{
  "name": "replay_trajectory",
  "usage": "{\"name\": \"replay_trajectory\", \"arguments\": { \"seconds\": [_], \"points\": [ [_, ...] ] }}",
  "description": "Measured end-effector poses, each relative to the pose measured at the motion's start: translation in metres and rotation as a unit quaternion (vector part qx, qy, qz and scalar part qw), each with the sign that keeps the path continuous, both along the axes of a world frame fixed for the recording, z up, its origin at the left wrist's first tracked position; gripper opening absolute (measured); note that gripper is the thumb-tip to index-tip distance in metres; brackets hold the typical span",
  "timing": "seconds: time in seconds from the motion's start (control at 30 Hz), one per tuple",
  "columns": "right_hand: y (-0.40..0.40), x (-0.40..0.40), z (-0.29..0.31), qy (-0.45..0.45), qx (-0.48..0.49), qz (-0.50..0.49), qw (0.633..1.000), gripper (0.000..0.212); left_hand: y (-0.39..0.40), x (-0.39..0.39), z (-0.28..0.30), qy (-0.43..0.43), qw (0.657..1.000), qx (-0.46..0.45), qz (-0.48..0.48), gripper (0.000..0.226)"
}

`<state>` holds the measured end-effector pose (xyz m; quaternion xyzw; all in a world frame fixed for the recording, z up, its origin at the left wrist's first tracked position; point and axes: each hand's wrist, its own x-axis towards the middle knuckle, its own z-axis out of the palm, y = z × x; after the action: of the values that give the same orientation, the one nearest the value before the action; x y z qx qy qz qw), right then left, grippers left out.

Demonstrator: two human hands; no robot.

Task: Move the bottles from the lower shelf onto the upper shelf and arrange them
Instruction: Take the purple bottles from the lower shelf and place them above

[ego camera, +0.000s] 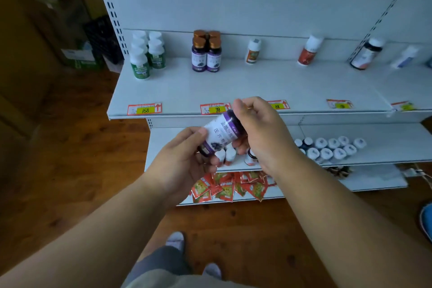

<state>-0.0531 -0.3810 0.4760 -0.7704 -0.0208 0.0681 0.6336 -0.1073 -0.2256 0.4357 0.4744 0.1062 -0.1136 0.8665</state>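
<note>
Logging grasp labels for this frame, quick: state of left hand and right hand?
Left hand: holding the lower end of the purple-label bottle, fingers curled round it.
Right hand: gripping the same bottle at its cap end.

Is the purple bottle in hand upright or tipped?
Tipped. The purple bottle slants, cap end up-right under the right hand, base down-left in the left hand, held off both shelves.

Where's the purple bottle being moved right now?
Head view, centre: the purple bottle is tilted, held between the left hand and right hand, in front of the upper shelf edge.
</note>
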Motion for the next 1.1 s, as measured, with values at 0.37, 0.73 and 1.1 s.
{"name": "replay_trajectory", "arguments": {
  "seconds": [0.37, 0.73, 1.1],
  "points": [
    [0.043, 0.095, 0.017, -0.060, -0.089, 0.003, 0.994, 0.013, 0.048, 0.097, 0.006, -0.056, 0.958, 0.277, -0.042, 0.018],
    [0.053, 0.177, -0.017, -0.051, -0.220, -0.042, 0.973, 0.042, 0.059, 0.225, -0.019, -0.184, 0.745, 0.639, -0.047, 0.040],
    [0.064, 0.268, -0.048, -0.104, -0.249, 0.020, 0.963, 0.050, 0.047, 0.293, -0.037, -0.063, 0.737, 0.673, -0.003, 0.032]
  ]
}}
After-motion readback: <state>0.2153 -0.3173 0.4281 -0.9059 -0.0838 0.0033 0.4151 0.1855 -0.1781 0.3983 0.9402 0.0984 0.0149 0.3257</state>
